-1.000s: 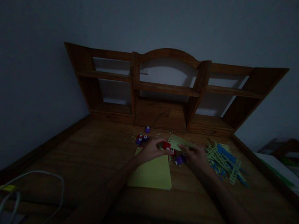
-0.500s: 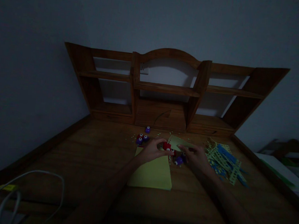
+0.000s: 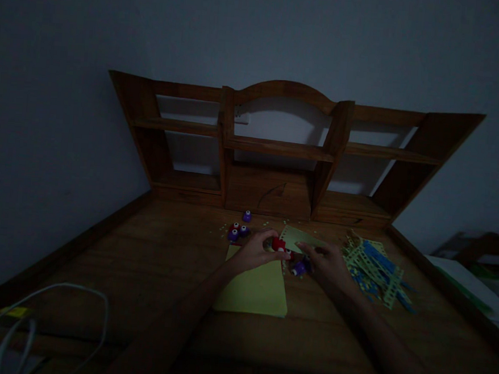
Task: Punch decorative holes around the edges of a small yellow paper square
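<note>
In the head view, my left hand (image 3: 254, 252) is closed around a small red craft punch (image 3: 278, 244), gripped between thumb and fingers. My right hand (image 3: 327, 262) pinches a pale yellow-green sheet of paper (image 3: 299, 236), whose left edge has a row of punched holes. A purple punch (image 3: 298, 268) with a white eye-like top lies on the desk between my hands. Under my left wrist is a stack of yellow-green paper (image 3: 255, 290). Several red and purple punches (image 3: 233, 235) stand beyond its left corner. The dim light hides fine detail at the fingertips.
Punched strips of green and blue paper (image 3: 383, 267) lie heaped at the right. Small paper dots are scattered near the punches. A single purple punch (image 3: 247, 216) stands by the wooden shelf unit (image 3: 270, 191). A white cable (image 3: 71, 285) loops at the front left.
Both hands stay in almost the same place, still holding the red punch and the sheet. The view has shifted very slightly.
</note>
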The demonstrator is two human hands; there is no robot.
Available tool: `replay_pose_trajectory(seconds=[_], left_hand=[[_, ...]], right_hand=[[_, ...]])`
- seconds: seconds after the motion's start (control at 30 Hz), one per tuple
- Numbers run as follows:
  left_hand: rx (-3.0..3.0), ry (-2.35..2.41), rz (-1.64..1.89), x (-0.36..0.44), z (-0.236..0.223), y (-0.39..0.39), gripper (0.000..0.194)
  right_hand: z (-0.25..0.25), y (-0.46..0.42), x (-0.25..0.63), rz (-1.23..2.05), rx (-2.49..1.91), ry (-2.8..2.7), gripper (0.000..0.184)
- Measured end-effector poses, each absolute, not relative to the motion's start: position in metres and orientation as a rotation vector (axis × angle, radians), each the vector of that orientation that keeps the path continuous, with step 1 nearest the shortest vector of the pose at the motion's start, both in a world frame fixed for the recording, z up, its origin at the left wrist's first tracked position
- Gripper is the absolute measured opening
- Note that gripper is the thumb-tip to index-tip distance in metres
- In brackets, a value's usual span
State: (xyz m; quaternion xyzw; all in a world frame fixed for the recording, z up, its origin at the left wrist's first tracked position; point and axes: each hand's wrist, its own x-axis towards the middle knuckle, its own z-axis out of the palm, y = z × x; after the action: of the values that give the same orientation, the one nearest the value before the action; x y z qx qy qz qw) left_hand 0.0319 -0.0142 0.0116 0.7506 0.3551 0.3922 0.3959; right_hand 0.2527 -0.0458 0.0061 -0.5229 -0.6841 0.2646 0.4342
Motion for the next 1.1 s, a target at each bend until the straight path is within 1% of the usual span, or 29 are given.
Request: replay_pose_trajectory(seconds=[0.27,0.47,0.83,0.97,1.1], left_hand=[[1.972,0.869,1.016,0.029,0.016,-0.016,0.038],[2.047,0.851,1.033,0.029,0.015,-0.014,0.035],[2.037,0.862,1.059,0.030,0.012,-0.013,0.036],[2.036,0.848,1.058,0.029,0.012,-0.013,0.034],[2.022,0.830,1.035,0.029,0.013,-0.012,0.033]], right_hand=[[0.001,-0.044,0.252,0.628,-1.340,-1.678,0.045],[-0.007,-0.041,0.255,0.601,-1.372,-1.675,0.045],[0.003,-0.047,0.252,0.659,-1.379,-1.724,0.049],[0.003,-0.046,0.250,0.653,-1.341,-1.688,0.044],[0.000,-0.045,0.249,0.742,-1.251,-1.656,0.037]])
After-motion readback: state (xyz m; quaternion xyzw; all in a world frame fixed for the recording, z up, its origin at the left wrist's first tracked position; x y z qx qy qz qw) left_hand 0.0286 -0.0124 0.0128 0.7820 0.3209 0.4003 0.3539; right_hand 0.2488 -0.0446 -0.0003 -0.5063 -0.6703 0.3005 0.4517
